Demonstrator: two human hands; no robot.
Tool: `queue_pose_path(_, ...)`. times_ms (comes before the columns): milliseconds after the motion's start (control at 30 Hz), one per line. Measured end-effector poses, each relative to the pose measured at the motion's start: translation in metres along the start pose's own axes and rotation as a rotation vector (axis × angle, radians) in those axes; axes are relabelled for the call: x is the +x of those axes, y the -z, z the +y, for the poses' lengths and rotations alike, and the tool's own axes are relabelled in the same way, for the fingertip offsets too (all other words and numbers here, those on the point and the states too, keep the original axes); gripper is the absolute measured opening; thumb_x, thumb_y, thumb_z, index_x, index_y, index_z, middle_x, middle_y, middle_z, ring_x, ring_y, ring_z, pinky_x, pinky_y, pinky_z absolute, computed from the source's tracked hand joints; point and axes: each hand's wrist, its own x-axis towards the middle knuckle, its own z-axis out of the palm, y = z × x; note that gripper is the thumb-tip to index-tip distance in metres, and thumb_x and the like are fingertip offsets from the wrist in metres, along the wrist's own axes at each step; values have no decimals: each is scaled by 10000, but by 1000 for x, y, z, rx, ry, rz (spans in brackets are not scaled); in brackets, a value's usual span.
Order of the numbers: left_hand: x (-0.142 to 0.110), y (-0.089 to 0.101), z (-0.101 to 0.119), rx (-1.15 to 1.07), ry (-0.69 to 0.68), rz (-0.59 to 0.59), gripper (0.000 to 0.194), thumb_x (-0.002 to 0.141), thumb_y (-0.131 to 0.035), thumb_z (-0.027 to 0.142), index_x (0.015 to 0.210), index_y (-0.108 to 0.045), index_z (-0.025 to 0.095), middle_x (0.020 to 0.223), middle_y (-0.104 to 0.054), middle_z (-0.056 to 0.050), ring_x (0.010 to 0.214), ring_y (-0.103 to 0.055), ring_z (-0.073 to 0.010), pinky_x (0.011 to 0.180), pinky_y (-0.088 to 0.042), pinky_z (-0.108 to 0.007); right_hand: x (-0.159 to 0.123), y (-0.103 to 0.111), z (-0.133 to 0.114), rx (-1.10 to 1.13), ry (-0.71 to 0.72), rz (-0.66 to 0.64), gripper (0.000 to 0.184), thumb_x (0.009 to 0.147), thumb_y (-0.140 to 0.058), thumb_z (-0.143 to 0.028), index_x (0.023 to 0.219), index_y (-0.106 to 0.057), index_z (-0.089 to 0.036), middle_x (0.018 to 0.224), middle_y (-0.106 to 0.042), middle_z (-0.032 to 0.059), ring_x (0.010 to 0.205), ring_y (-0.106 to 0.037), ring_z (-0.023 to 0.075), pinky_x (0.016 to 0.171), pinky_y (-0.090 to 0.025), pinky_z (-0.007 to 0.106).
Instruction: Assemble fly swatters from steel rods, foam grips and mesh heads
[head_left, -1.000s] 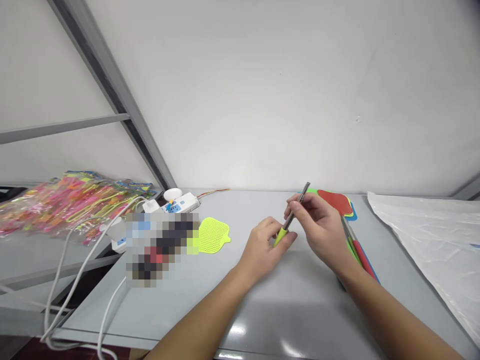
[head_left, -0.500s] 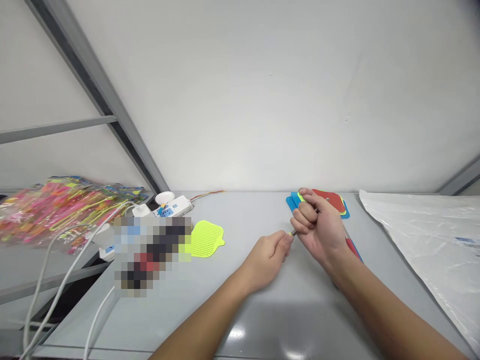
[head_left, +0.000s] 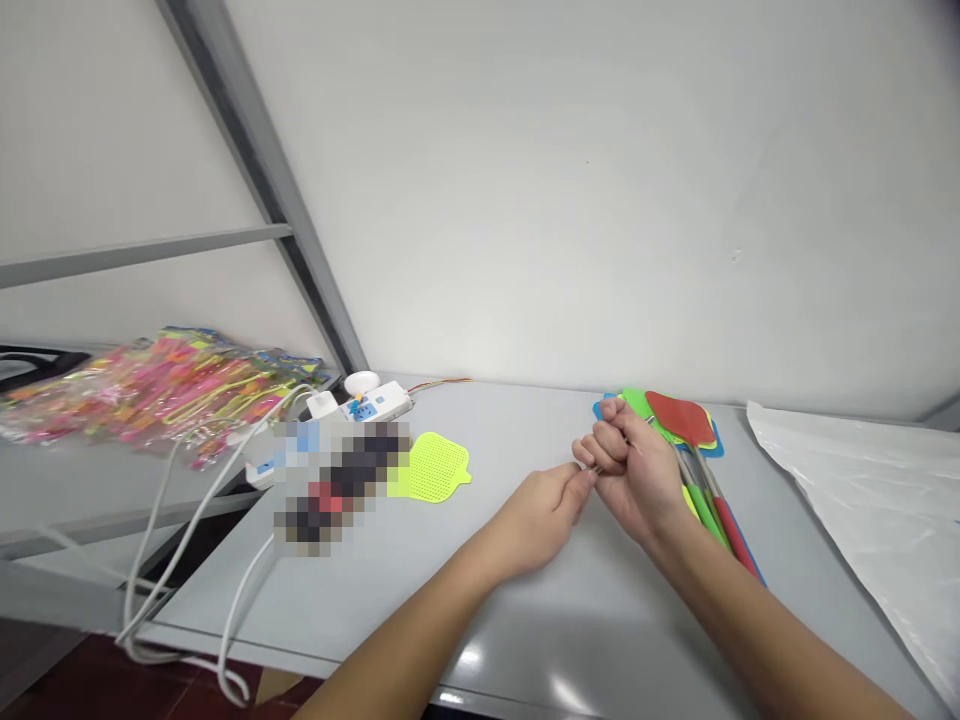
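Note:
Close together above the table, my left hand (head_left: 551, 515) and my right hand (head_left: 637, 465) grip a thin metal rod (head_left: 597, 468). Thumb and fingers of the left pinch its near end, while the right is closed in a fist around the rest. Most of the rod is hidden inside the hands. Behind and beside my right hand lie several fly swatters, with a red head (head_left: 679, 416) on top, green and blue heads beneath, and green grips (head_left: 705, 515) and a red grip (head_left: 736, 535). A loose yellow-green perforated swatter head (head_left: 435, 467) rests left of my hands.
A blurred-out dark object (head_left: 337, 490) lies beside the yellow-green head. Behind it is a white power strip (head_left: 382, 402) with cables (head_left: 154, 530). Plastic-bagged colourful items (head_left: 187, 385) are piled at far left. A white plastic sheet (head_left: 847, 490) covers the table's right side.
The view has shifted, and more of the swatters and their grips shows beside my right hand. My hands have drawn closer together; the yellow tip between them is no longer visible.

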Motion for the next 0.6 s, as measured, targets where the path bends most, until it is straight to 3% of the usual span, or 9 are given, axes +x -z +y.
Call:
queue_pose_path(100,-12,8,-3,-249,164,-61,408,948,-357,569,786,-445,205,632,-366,59,511,-316,-94,487,-295,-232,-1,-5,9,5,-94,-51,60,824,-558,-222,797,-504,-228,464,-162,-132,413,-131,76,570,-420,238)
queue_pose_path(167,-25,17,-6,-447,236,-87,368,941,-388,568,850,-446,215,631,-329,76,474,-281,-78,456,-308,-211,-6,-14,14,-10,-160,-144,47,841,-577,-261,866,-556,-227,489,-262,-119,423,-267,78,682,-469,274)
queue_pose_path(233,-42,25,-9,-594,259,-59,355,946,-397,554,852,-448,216,607,-311,86,448,-274,-66,444,-321,-199,-9,-26,17,-63,-238,-302,204,885,-548,-371,1025,-593,-230,616,-477,-65,573,-497,110,802,-477,324)
queue_pose_path(300,-62,32,-12,-713,280,30,367,949,-388,554,836,-452,211,581,-307,90,416,-268,-56,423,-309,-191,-9,-36,23,-192,-317,-484,421,924,-433,-520,1209,-556,-236,893,-626,27,857,-610,177,881,-464,375)
queue_pose_path(367,-82,37,-16,-819,296,174,362,948,-390,549,841,-457,210,570,-313,93,390,-247,-47,397,-287,-182,-1,-44,37,-482,-299,-588,570,943,-273,-597,1330,-482,-235,1114,-629,87,1047,-594,219,912,-454,398)
queue_pose_path(467,-106,40,-23,-898,283,376,316,950,-405,510,868,-472,212,565,-326,95,370,-225,-42,378,-276,-180,17,-50,71,-1188,-52,-534,609,947,-228,-586,1357,-458,-200,1244,-576,129,1171,-533,246,953,-417,398)
queue_pose_path(533,-116,41,-28,-917,264,457,284,949,-413,484,890,-484,215,567,-341,93,367,-232,-44,381,-285,-184,28,-55,97,-1409,36,-492,629,858,-472,-587,1316,-497,-157,1280,-535,183,1232,-456,328,997,-347,457)
queue_pose_path(600,-121,41,-33,-944,255,515,264,941,-428,472,900,-490,218,570,-353,92,367,-236,-45,386,-289,-189,37,-62,117,-1489,52,-488,715,692,-701,-518,1273,-528,-139,1268,-522,218,1243,-406,403,993,-309,499)
